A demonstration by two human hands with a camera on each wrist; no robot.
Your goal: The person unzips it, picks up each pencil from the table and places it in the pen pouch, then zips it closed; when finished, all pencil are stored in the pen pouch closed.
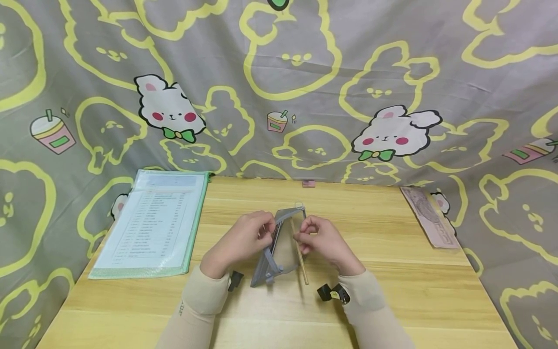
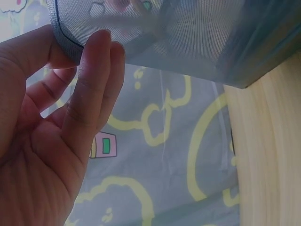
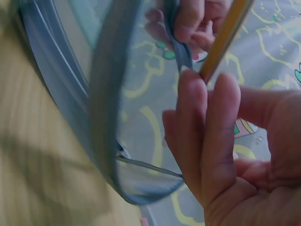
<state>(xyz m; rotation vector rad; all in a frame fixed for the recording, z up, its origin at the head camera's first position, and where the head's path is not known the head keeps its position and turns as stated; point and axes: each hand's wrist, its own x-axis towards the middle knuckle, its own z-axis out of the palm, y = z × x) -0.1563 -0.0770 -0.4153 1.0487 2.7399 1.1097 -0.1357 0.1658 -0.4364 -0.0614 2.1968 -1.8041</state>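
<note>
A grey-blue zip pouch (image 1: pixel 259 271) with mesh sides stands on its edge on the table, its mouth spread apart. My left hand (image 1: pixel 250 237) pinches the pouch's left rim; the left wrist view shows the mesh (image 2: pixel 188 37) by its thumb and fingers. In my right hand (image 1: pixel 320 240), a slim yellow pencil (image 1: pixel 302 264) is pinched between thumb and fingers, slanting in front of the pouch mouth. The right wrist view has the pencil (image 3: pixel 228 37) rising above the fingertips beside a pouch edge. Whether the right fingers also touch that edge, I cannot tell.
A clear document folder (image 1: pixel 150 223) with a green border and a printed sheet lies at the left. On the far right is a pinkish printed paper (image 1: pixel 429 218) like a banknote. A small pink piece (image 1: pixel 308 184) sits at the back edge, before a patterned curtain (image 1: pixel 296 145).
</note>
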